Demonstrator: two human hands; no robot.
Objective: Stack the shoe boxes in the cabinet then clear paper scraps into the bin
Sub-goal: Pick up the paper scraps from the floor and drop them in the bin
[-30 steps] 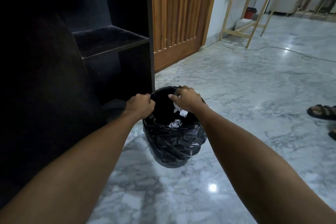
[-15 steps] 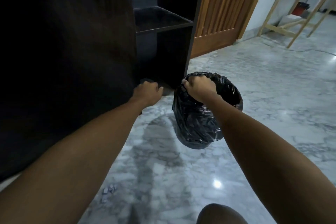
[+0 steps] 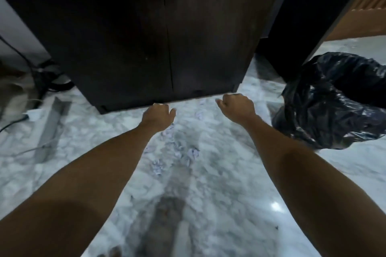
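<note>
Both hands hang over the marble floor (image 3: 229, 173) before the dark cabinet (image 3: 146, 37). The left grip (image 3: 158, 115) and right grip (image 3: 237, 106) are loosely curled, holding nothing. Crumpled paper scraps (image 3: 175, 152) lie on the floor between and below them. The black-lined bin (image 3: 334, 102) stands right of the right grip, apart from it.

Left hand (image 3: 158, 113), right hand (image 3: 237, 107) outstretched, seemingly loosely curled.

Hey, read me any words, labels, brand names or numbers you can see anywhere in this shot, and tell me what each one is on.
There is no readable text.
Cabinet: plain dark doors, no label.
Bin: plain black liner, no print.
Paper scraps: crumpled and blurred, any writing unreadable.
</note>
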